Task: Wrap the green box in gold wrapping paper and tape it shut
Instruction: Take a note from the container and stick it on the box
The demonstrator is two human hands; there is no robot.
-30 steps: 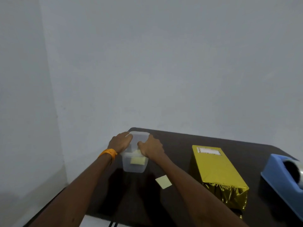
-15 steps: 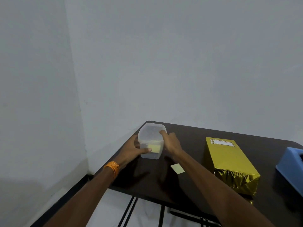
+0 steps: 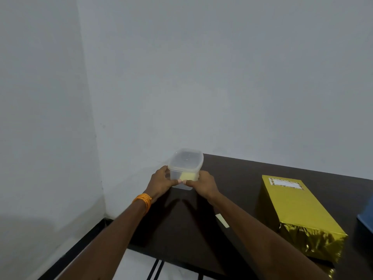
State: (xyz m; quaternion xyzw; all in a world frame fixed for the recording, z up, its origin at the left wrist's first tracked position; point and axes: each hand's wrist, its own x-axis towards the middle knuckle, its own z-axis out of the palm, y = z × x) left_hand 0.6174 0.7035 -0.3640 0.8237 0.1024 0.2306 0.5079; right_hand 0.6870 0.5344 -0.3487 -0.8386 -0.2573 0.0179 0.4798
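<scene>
The box wrapped in gold paper [image 3: 298,211] lies on the dark table [image 3: 238,178] at the right, with a bordered white label near its far end. My left hand [image 3: 161,180] and my right hand [image 3: 203,183] both grip a clear lidded plastic container [image 3: 186,163] at the table's far left corner. Pale yellow notes show through its wall. My thumbs meet at its near side. No green of the box shows through the gold paper.
A single yellow sticky note [image 3: 222,220] lies on the table beside my right forearm. The corner of a blue tape dispenser [image 3: 366,223] shows at the right edge. White walls meet close behind the table's left corner.
My right hand came off the lid and now grips the container's near side beside the left hand. The view has swung left, and the tape dispenser has slid almost out of frame.
</scene>
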